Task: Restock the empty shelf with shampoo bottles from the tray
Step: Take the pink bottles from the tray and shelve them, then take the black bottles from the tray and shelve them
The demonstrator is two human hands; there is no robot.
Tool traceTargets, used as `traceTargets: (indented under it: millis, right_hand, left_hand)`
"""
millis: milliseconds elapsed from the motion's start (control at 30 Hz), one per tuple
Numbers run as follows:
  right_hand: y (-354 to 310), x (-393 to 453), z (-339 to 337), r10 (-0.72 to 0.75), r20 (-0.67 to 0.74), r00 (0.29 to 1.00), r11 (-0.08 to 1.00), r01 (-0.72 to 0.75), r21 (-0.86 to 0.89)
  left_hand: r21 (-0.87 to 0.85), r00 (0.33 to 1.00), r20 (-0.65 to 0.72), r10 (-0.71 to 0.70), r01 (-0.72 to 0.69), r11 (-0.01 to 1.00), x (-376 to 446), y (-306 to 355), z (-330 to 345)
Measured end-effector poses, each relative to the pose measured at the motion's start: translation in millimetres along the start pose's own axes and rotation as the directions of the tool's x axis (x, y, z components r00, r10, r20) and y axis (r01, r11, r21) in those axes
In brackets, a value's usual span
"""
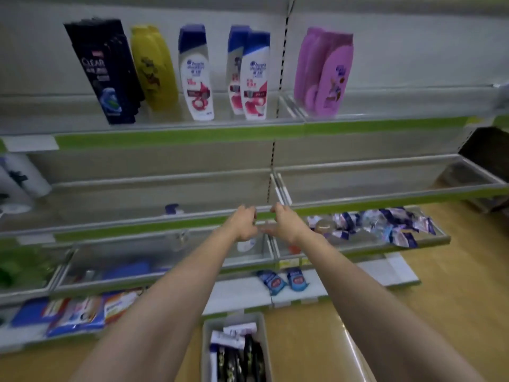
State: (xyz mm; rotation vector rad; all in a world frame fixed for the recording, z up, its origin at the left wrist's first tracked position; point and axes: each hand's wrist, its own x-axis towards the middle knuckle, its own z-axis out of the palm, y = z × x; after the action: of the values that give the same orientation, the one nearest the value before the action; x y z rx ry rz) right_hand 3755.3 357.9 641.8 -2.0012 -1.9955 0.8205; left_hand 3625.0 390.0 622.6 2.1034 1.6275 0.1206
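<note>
Left hand (243,224), right hand (285,223): arms outstretched, fingers loosely curled, empty, near the shelf (165,221) edge. Tray (205,343) of bottles (239,354) below.

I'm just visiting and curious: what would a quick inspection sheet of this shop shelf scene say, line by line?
Surface: middle shelf is bare along most of its length; tan floor below.
Job's things: grey tray on the floor holds dark and white bottles; top shelf carries black bottles, yellow bottles, white bottles with blue caps and pink bottles, all upright.
Clutter: loose sachets on a lower shelf at right; blue packets lower down.
Hands: left hand and right hand reach out close together near the shelf edge, fingers curled; blur hides any hold.
Cables: nothing seen.
Surroundings: pale back panel, green shelf edging.
</note>
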Motion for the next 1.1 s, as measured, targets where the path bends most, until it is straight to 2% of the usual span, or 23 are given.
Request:
traceTargets:
  millis: [167, 300, 467, 633, 833, 1100]
  right_hand:
    - [17.2, 2.9, 59.2, 0.025, 0.137, 0.990, 1.000, -0.025, 0.001]
    - [39.3, 5.2, 119.3, 0.094, 0.272, 0.958, 0.995, -0.097, -0.001]
    - [79.6, 1.0, 199.7, 0.158, 0.384, 0.910, 0.982, -0.185, 0.033]
    - [136.1, 2.4, 280.7, 0.222, 0.465, 0.857, 0.956, -0.285, 0.068]
    - [217.6, 15.3, 409.6, 0.275, 0.544, 0.793, 0.933, -0.356, 0.048]
    - [312.7, 58.2, 570.6, 0.297, 0.562, 0.772, 0.920, -0.388, 0.046]
  left_hand:
    - [-0.034, 0.989, 0.135, -0.065, 0.070, 0.997, -15.2, -38.9, 43.3]
    - [-0.093, 0.965, 0.196, -0.177, 0.198, 0.976, -23.3, -79.4, 91.7]
    - [-0.117, 0.901, 0.321, -0.292, 0.344, 0.932, -38.2, -122.3, 166.8]
    - [-0.090, 0.822, 0.430, -0.372, 0.450, 0.889, -49.7, -160.0, 268.3]
    - [-0.080, 0.725, 0.530, -0.440, 0.559, 0.825, -49.1, -210.5, 412.8]
    - [-0.079, 0.702, 0.545, -0.460, 0.589, 0.805, -6.8, -280.1, 578.2]
